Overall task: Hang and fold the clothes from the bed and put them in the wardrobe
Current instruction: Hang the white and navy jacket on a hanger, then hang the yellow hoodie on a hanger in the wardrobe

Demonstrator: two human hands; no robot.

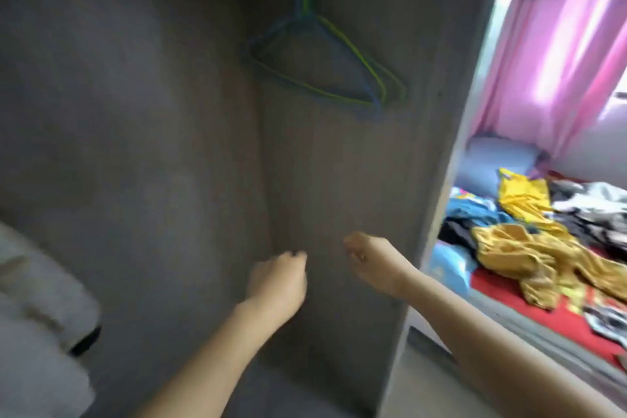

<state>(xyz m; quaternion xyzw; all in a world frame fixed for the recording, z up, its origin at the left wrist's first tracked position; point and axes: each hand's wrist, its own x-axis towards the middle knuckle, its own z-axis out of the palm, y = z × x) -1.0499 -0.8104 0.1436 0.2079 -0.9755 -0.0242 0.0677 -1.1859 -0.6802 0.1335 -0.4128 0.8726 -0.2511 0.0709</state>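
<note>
Hands inside the wardrobe (169,112): I am holding my left hand (276,278) and right hand (371,261) loosely curled, gripping nothing, below hangers (325,71); clothes (519,248) are lying on the bed (543,319), right. No writing readable.

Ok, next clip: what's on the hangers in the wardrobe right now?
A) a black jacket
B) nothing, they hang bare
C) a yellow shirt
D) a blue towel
B: the blue and green wire hangers hang bare inside the wardrobe, and the clothes lie on the bed.
</note>
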